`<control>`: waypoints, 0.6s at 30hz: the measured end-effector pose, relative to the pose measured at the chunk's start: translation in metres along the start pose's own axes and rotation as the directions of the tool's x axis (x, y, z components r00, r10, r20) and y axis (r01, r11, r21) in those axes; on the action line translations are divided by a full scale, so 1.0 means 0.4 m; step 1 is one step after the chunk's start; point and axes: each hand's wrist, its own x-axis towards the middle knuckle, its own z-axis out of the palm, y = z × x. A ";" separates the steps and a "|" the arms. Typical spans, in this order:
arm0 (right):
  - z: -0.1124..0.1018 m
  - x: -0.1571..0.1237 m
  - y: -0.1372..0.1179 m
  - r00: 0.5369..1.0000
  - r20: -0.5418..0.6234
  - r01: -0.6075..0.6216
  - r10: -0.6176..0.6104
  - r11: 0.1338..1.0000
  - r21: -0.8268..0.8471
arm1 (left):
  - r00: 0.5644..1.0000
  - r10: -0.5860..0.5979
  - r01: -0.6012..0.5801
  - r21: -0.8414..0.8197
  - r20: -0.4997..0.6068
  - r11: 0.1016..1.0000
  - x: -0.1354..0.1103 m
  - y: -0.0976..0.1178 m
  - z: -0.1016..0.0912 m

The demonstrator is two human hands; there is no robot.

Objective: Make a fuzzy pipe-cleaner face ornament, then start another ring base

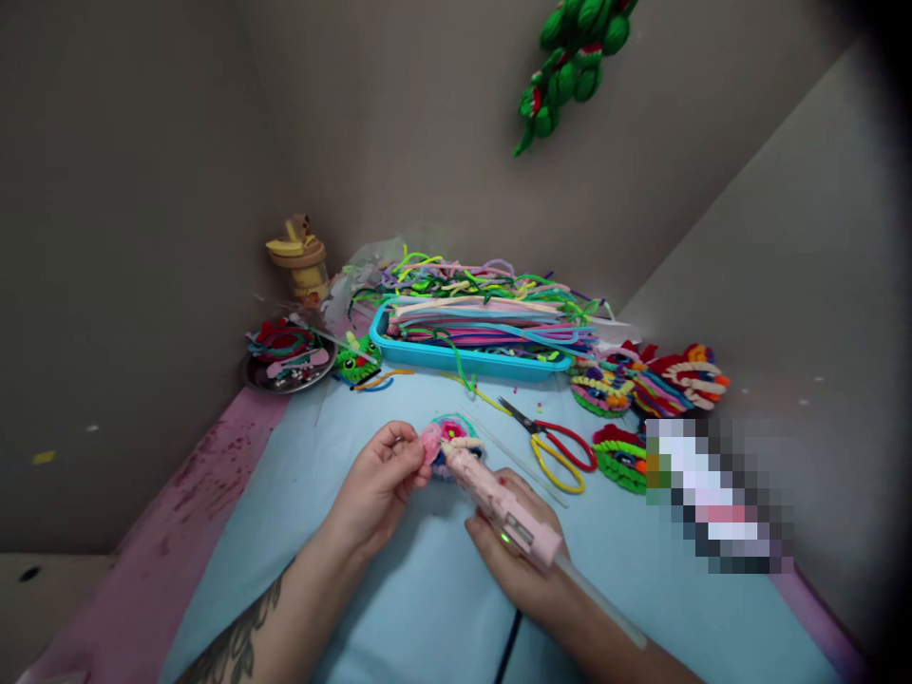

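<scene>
My left hand [381, 480] pinches a small pink piece [430, 442] against a round, many-coloured pipe-cleaner craft [450, 439] lying on the light blue table mat [427, 589]. My right hand [517, 556] is wrapped round a pink glue gun [503, 503]. Its nozzle points up and left and touches the craft beside the pink piece. A clear glue stick [602, 603] pokes out of the gun's back end.
Red and yellow scissors [560, 446] lie right of the craft. A blue tray [470, 356] heaped with pipe cleaners stands behind. Finished crafts [645, 389] sit at the right, a metal plate [285, 361] of bits and a yellow cup [303, 256] at the back left. A green ornament [574, 57] hangs on the wall.
</scene>
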 end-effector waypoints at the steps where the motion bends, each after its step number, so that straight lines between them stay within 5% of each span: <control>1: 0.000 0.001 0.000 1.000 0.000 0.007 -0.007 1.000 0.004 | 1.000 0.003 -0.003 -0.001 0.002 1.000 0.001 0.000 -0.001; 18: 0.005 0.001 0.003 0.999 -0.014 -0.036 0.037 0.999 0.034 | 1.000 0.027 -0.027 0.038 0.005 0.999 -0.005 0.006 -0.004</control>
